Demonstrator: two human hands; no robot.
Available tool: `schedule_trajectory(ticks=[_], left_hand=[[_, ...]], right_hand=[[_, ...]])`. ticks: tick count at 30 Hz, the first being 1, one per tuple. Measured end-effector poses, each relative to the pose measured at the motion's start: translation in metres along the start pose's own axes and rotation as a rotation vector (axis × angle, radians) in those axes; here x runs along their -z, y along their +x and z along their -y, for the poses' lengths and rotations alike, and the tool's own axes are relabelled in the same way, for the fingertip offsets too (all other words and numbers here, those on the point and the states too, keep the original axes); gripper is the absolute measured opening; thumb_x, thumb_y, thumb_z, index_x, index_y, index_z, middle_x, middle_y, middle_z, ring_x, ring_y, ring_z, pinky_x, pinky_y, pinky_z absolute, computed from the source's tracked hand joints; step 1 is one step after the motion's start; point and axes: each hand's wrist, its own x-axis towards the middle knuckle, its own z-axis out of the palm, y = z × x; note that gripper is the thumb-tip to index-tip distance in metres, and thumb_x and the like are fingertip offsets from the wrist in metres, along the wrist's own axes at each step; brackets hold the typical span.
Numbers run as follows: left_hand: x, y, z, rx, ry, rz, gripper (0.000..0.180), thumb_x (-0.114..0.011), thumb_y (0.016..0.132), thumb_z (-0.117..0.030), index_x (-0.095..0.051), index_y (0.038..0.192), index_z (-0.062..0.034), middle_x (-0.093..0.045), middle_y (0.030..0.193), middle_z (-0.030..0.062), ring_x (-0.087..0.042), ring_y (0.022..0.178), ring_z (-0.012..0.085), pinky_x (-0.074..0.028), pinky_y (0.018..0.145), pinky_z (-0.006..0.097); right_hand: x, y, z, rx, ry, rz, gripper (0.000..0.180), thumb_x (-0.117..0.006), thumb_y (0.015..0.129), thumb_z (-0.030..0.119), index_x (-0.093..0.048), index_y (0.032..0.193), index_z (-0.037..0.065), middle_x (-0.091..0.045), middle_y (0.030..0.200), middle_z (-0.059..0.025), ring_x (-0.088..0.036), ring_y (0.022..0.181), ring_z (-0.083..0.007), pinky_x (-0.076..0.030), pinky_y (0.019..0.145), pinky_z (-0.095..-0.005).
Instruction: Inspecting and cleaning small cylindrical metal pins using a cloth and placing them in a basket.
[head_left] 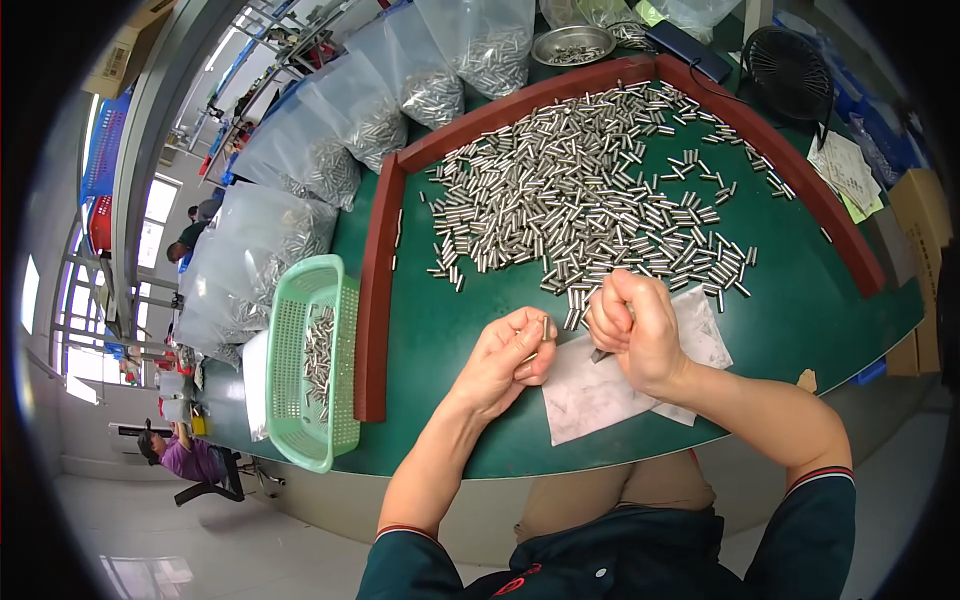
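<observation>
A large heap of short, shiny metal pins (pixel 560 180) covers the middle of the green table (pixel 440 320). My left hand (pixel 508 358) is closed in front of the heap, thumb pressed to the curled fingers; a small glint shows at the fingertips, too little to name. To its right, my right hand (pixel 640 328) is curled into a fist over the pile's near edge. The grey end of a metal pin (pixel 600 355) pokes out under that fist; the rest is hidden by the fingers. Beneath both hands lies a smudged white cloth (pixel 590 400).
Dark red wooden rails (pixel 375 300) border the heap. A green plastic basket (pixel 345 430) with pins stands left, beside clear bags (pixel 430 95) of metal parts. At the back are a metal bowl (pixel 560 40), a dark blue box (pixel 690 52) and a black fan (pixel 788 75).
</observation>
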Motion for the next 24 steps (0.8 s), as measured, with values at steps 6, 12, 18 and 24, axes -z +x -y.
schedule_trajectory(ticks=[6, 12, 18, 24], left_hand=[[0.003, 0.000, -0.003, 0.026, -0.182, 0.051, 0.020, -0.044, 0.090, -0.024, -0.049, 0.088, -0.0041, -0.043, 0.057, 0.0007, -0.024, 0.043, 0.0029, -0.022, 0.041, 0.017], [0.003, -0.002, -0.006, 0.017, -0.173, 0.039, 0.024, -0.041, 0.091, -0.027, -0.049, 0.089, -0.0039, -0.041, 0.056, 0.0005, -0.024, 0.043, 0.0035, -0.022, 0.041, 0.018], [0.022, -0.019, -0.039, -0.476, 0.396, -0.437, 0.027, -0.039, 0.092, -0.026, -0.051, 0.084, -0.0037, -0.038, 0.055, -0.0033, -0.028, 0.046, 0.0032, -0.021, 0.041, 0.019], [0.076, -0.093, -0.100, -0.681, 1.636, -1.426, 0.018, -0.043, 0.088, -0.014, -0.053, 0.086, 0.0008, -0.060, 0.071, 0.0148, -0.055, 0.055, 0.0245, -0.041, 0.052, 0.035]], right_hand=[[0.000, 0.000, 0.001, -0.011, 0.019, -0.008, 0.039, -0.034, 0.087, 0.021, -0.028, 0.051, 0.009, -0.028, 0.045, 0.0007, -0.021, 0.039, -0.0069, -0.020, 0.037, -0.0224], [0.000, 0.001, 0.001, -0.022, 0.026, -0.005, 0.038, -0.033, 0.086, 0.020, -0.028, 0.051, 0.009, -0.028, 0.045, 0.0001, -0.021, 0.039, -0.0073, -0.019, 0.037, -0.0227], [0.003, 0.001, 0.001, -0.029, 0.029, -0.001, 0.037, -0.033, 0.086, 0.019, -0.027, 0.051, 0.008, -0.028, 0.045, -0.0004, -0.020, 0.040, -0.0074, -0.019, 0.038, -0.0228], [-0.001, 0.001, 0.003, -0.042, 0.022, 0.011, 0.035, -0.033, 0.085, 0.018, -0.028, 0.051, 0.009, -0.028, 0.045, -0.0006, -0.020, 0.040, -0.0074, -0.019, 0.038, -0.0227]])
